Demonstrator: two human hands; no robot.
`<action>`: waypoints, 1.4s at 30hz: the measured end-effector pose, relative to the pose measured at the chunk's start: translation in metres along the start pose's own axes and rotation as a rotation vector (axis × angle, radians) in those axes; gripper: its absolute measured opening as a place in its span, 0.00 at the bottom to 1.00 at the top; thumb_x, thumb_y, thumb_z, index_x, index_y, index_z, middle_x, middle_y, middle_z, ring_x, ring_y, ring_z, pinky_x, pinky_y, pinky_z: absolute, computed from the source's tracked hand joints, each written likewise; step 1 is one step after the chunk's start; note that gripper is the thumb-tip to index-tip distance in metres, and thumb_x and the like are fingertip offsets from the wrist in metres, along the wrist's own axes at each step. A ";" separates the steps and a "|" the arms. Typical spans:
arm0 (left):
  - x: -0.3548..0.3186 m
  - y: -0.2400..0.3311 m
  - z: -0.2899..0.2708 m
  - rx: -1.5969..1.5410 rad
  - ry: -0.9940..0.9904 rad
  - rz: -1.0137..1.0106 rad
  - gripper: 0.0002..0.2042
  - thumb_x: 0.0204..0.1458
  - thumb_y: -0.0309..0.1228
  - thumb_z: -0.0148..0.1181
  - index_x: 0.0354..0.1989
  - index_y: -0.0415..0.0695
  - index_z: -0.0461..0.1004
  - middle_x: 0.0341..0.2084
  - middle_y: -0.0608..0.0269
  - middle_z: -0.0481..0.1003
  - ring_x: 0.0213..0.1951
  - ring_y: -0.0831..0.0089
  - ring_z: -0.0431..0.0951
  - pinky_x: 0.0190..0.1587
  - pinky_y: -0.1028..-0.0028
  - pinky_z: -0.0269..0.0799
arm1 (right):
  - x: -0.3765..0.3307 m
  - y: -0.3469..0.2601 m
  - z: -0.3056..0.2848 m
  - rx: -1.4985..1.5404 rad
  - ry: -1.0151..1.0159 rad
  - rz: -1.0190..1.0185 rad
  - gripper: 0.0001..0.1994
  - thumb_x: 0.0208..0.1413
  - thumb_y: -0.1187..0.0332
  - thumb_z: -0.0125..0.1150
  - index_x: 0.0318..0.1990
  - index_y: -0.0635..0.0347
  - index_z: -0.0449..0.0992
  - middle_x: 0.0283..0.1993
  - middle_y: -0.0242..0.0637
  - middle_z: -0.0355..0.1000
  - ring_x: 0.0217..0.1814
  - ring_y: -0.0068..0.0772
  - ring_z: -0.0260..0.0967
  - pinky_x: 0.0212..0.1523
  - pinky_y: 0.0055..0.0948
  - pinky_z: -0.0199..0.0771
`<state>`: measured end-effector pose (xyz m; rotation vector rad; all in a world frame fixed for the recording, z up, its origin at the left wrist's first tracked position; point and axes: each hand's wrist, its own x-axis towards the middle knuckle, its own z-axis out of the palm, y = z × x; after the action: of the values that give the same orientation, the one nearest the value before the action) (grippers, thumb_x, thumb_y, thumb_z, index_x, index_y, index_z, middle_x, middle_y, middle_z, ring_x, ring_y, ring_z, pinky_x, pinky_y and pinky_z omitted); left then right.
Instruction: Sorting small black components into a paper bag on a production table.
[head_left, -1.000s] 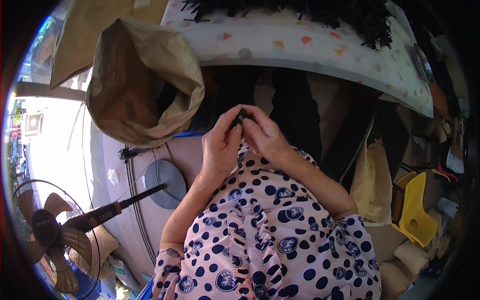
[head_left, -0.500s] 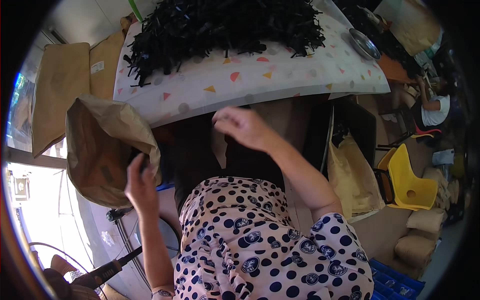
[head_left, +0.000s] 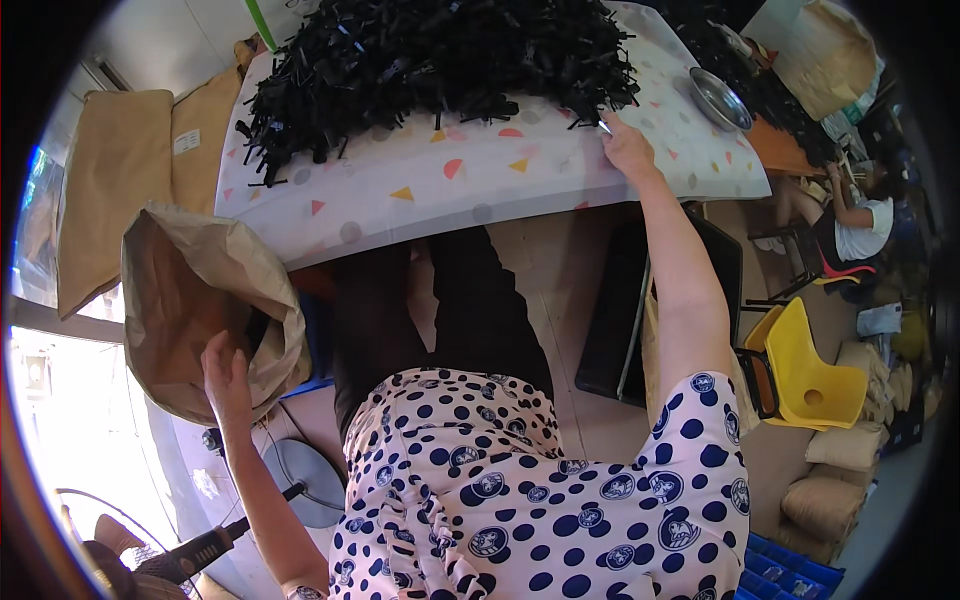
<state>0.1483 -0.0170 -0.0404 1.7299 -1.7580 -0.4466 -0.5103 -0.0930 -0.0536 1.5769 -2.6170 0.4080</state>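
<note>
A big heap of short black strips or small parts with thin ends (head_left: 430, 70) covers the far side of the table. At the heap's right front edge, my right hand (head_left: 630, 150) is closed, with a small pale, shiny tip at its fingers that is too small to name. My left hand (head_left: 228, 380) is at the mouth of a large brown paper bag (head_left: 275, 245) on the left, fingers apart, nothing visible in them. The bag gapes toward me, and a dark patch shows inside it near my fingers.
A patterned white cover (head_left: 370, 215) lies over the table, with a metal dish (head_left: 720, 98) at its right. Flat brown sacks (head_left: 115, 190) lean at the left. A yellow chair (head_left: 815, 365) stands right, near a seated person (head_left: 865, 225). A round grey base (head_left: 310, 490) is below.
My right hand has moved from over my lap, far and right, to the edge of the black heap. My left hand has shifted left and slightly nearer at the bag's mouth.
</note>
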 end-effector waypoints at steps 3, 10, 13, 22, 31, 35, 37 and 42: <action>-0.004 0.007 -0.003 -0.044 -0.002 -0.010 0.17 0.53 0.25 0.52 0.53 0.39 0.67 0.50 0.54 0.69 0.54 0.64 0.69 0.57 0.70 0.62 | -0.003 -0.002 0.000 -0.032 -0.014 -0.033 0.18 0.55 0.62 0.51 0.54 0.44 0.69 0.41 0.46 0.75 0.46 0.50 0.72 0.43 0.46 0.71; -0.017 0.064 0.022 -0.495 -0.173 -0.106 0.17 0.53 0.23 0.55 0.52 0.41 0.68 0.45 0.61 0.70 0.40 0.76 0.72 0.44 0.79 0.67 | -0.094 -0.083 0.016 0.566 0.127 -0.340 0.06 0.56 0.71 0.55 0.39 0.61 0.71 0.24 0.38 0.67 0.27 0.32 0.65 0.30 0.28 0.65; -0.025 0.116 0.042 -0.908 -0.480 -0.132 0.32 0.50 0.24 0.60 0.64 0.42 0.53 0.52 0.52 0.68 0.39 0.74 0.75 0.38 0.76 0.73 | -0.181 -0.172 -0.006 0.957 -0.095 -0.394 0.04 0.57 0.73 0.56 0.34 0.63 0.69 0.21 0.22 0.54 0.24 0.13 0.49 0.25 0.18 0.53; -0.040 0.111 0.069 -1.256 -0.679 -0.289 0.36 0.49 0.35 0.66 0.64 0.41 0.52 0.46 0.57 0.69 0.42 0.71 0.76 0.38 0.79 0.73 | -0.278 -0.253 -0.010 1.342 -0.550 -0.591 0.04 0.61 0.76 0.51 0.40 0.65 0.70 0.26 0.27 0.66 0.28 0.14 0.61 0.31 0.16 0.65; -0.060 0.101 0.072 -1.191 -0.580 -0.333 0.26 0.53 0.32 0.62 0.58 0.40 0.59 0.41 0.59 0.73 0.34 0.75 0.78 0.35 0.81 0.75 | -0.292 -0.246 0.008 1.180 -0.521 -0.699 0.10 0.58 0.77 0.53 0.47 0.65 0.72 0.25 0.38 0.69 0.24 0.25 0.69 0.27 0.20 0.68; -0.067 0.105 0.077 -1.140 -0.510 -0.335 0.22 0.54 0.25 0.58 0.56 0.40 0.61 0.40 0.58 0.75 0.33 0.76 0.78 0.34 0.82 0.74 | -0.301 -0.246 0.013 1.165 -0.409 -0.705 0.11 0.57 0.78 0.52 0.48 0.64 0.72 0.24 0.41 0.69 0.23 0.28 0.70 0.25 0.23 0.69; -0.069 0.105 0.079 -1.127 -0.486 -0.333 0.21 0.54 0.23 0.57 0.56 0.40 0.61 0.40 0.58 0.75 0.34 0.76 0.78 0.34 0.82 0.74 | -0.305 -0.247 0.009 1.066 -0.301 -0.730 0.11 0.57 0.78 0.53 0.47 0.65 0.71 0.24 0.44 0.69 0.23 0.29 0.71 0.26 0.24 0.70; -0.072 0.107 0.080 -1.045 -0.374 -0.319 0.20 0.52 0.19 0.55 0.54 0.40 0.61 0.36 0.61 0.74 0.33 0.79 0.76 0.34 0.82 0.73 | -0.304 -0.239 -0.013 1.063 -0.515 -0.492 0.07 0.62 0.74 0.48 0.45 0.65 0.67 0.25 0.33 0.68 0.27 0.20 0.66 0.29 0.20 0.68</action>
<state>0.0114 0.0473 -0.0460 1.1557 -1.0693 -1.5727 -0.1573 0.0664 -0.0508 2.8287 -2.1914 1.7249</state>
